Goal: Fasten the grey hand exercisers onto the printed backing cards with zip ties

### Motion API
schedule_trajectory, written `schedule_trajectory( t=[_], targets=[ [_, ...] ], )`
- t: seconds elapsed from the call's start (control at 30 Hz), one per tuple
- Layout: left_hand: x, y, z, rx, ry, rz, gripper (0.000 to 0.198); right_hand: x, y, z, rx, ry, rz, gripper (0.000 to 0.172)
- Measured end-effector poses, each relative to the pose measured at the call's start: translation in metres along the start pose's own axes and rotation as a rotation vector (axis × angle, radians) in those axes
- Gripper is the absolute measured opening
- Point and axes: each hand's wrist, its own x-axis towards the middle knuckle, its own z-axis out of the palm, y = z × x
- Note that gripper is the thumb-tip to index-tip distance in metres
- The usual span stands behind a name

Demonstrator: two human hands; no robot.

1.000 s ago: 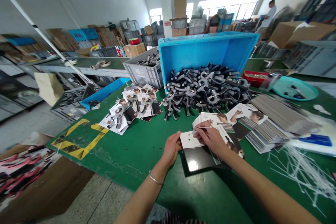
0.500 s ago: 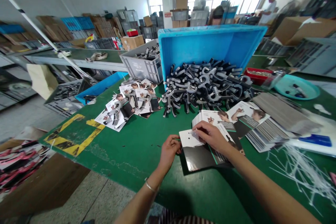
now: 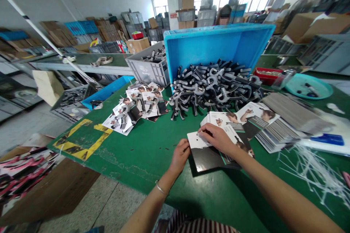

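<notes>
A printed cardboard card [image 3: 206,158], white at the top and dark below, lies tilted in front of me with small holes near its corner. My left hand [image 3: 181,156] is closed at its left edge, its fingertips partly hidden there. Over the card's white part, the fingers of my right hand [image 3: 217,139] are pinched together close to the holes; what they hold, if anything, is too small to make out. Just beyond lies a stack of the same cards [image 3: 218,118]. Behind it, black-and-grey hand grip exercisers [image 3: 213,87] spill from a tipped blue crate [image 3: 202,45].
Cards with grip exercisers on them [image 3: 127,114] lie at the left. On the right are white cable ties [image 3: 314,171], a stack of grey cards [image 3: 295,111], a red tray [image 3: 268,80] and a turquoise basin [image 3: 324,93]. A grey crate [image 3: 149,69] stands behind.
My left hand has moved slightly up and closer against the card's edge. My right hand stays pinched near the holes, shifted a little left. The view has tilted slightly.
</notes>
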Motion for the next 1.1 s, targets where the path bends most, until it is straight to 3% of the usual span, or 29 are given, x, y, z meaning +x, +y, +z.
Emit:
schedule_trajectory(
  t=[0.13,0.27,0.43,0.6,0.93,1.1],
  targets=[
    [0.018,-0.002,0.022,-0.149,0.063,-0.008,0.018,0.000,0.000,0.002,-0.054,0.026,0.001,0.013],
    [0.014,-0.010,0.031,-0.228,0.064,-0.070,0.025,-0.001,0.001,0.005,-0.115,0.020,-0.014,0.014],
    [0.005,-0.015,0.030,-0.366,0.122,-0.166,0.029,-0.003,-0.001,0.006,-0.181,-0.023,-0.079,0.017],
    [0.012,-0.012,0.032,-0.410,0.141,-0.229,0.029,-0.003,-0.002,0.007,-0.252,-0.059,-0.130,0.022],
    [0.006,-0.004,0.024,-0.413,0.076,-0.206,0.031,-0.003,-0.005,0.006,-0.233,-0.059,-0.123,0.021],
    [0.011,-0.002,0.028,-0.456,0.121,-0.172,0.030,-0.004,-0.008,0.005,-0.224,-0.082,-0.109,0.016]
  ],
)
